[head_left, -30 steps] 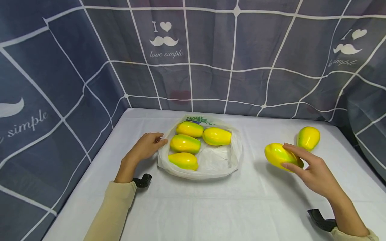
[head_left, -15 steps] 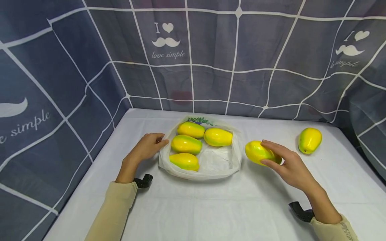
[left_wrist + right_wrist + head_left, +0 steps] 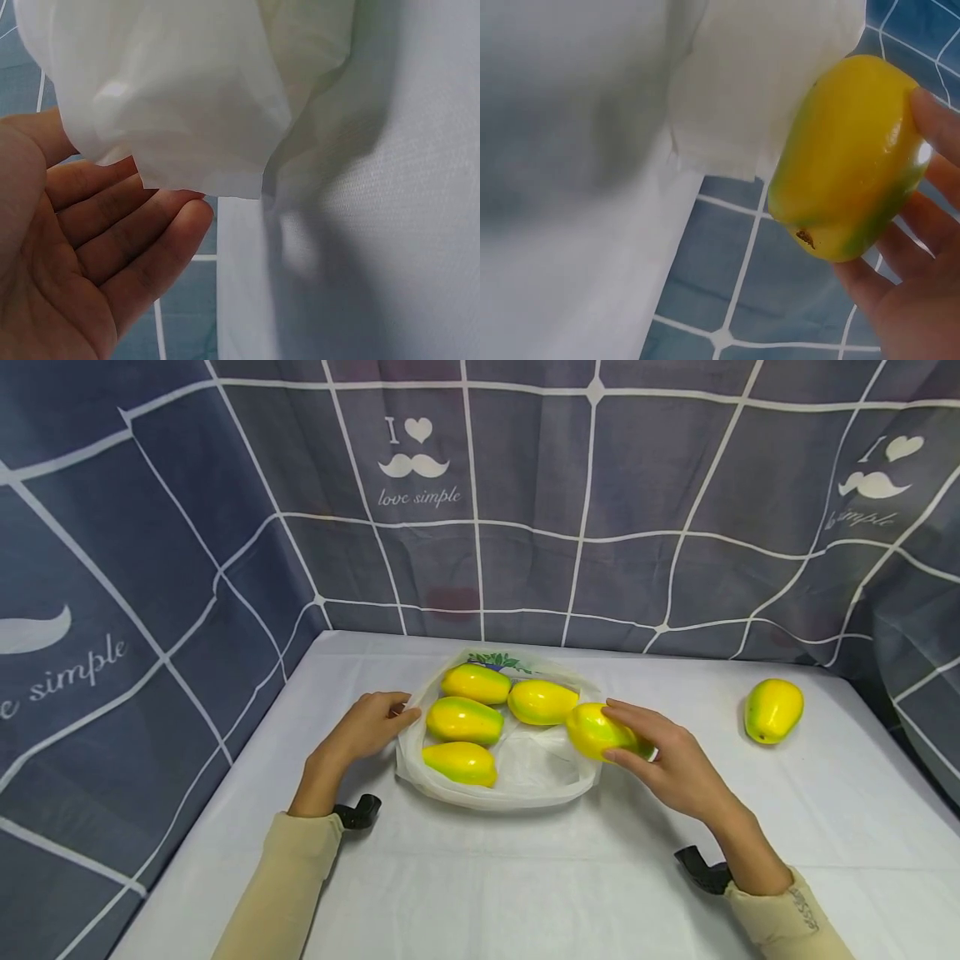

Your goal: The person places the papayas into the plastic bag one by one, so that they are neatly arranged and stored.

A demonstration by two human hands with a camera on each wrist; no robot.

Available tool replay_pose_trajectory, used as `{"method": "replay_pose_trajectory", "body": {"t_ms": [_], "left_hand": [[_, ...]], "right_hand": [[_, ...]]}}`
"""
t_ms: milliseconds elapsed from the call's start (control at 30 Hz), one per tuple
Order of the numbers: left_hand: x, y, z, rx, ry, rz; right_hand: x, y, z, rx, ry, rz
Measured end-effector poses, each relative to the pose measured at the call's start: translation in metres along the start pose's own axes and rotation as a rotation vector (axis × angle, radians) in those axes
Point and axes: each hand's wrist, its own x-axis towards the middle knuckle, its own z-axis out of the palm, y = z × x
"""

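A white plastic bag (image 3: 517, 777) with its mouth rolled wide lies mid-table, several yellow-green papayas (image 3: 464, 721) inside it. At the bag's left rim my left hand (image 3: 363, 724) pinches the plastic between thumb and forefinger; in the left wrist view the other fingers (image 3: 142, 255) lie loosely bent below the plastic. My right hand (image 3: 671, 760) grips another papaya (image 3: 596, 731) from its right side and holds it over the bag's right rim. Up close, that papaya (image 3: 847, 157) shows a brown stem scar, with thumb and fingers round its far side.
One more papaya (image 3: 774, 711) lies alone on the white tablecloth (image 3: 495, 893) at the right. A dark checked curtain (image 3: 525, 568) walls in the back and sides. Black wrist mounts (image 3: 358, 812) stick out beside both wrists.
My right hand has carried its papaya leftward, from near the lone papaya at the right to over the bag's right rim. The left hand has stayed at the bag's left rim.
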Motion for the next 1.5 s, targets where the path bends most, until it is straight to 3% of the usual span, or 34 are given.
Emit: {"method": "replay_pose_trajectory", "body": {"t_ms": [300, 900, 1267, 1500], "left_hand": [[0.000, -0.001, 0.000, 0.008, 0.008, 0.011], [0.000, -0.003, 0.003, -0.013, 0.022, 0.035], [-0.001, 0.000, 0.003, -0.020, 0.006, 0.013], [-0.001, 0.000, 0.002, -0.012, 0.005, 0.000]], "right_hand": [[0.013, -0.011, 0.012, 0.048, 0.004, -0.038], [0.052, -0.028, 0.049, 0.047, -0.118, -0.055], [0.057, -0.022, 0.060, 0.038, -0.183, 0.063], [0.057, -0.018, 0.062, 0.072, -0.191, 0.082]]}}
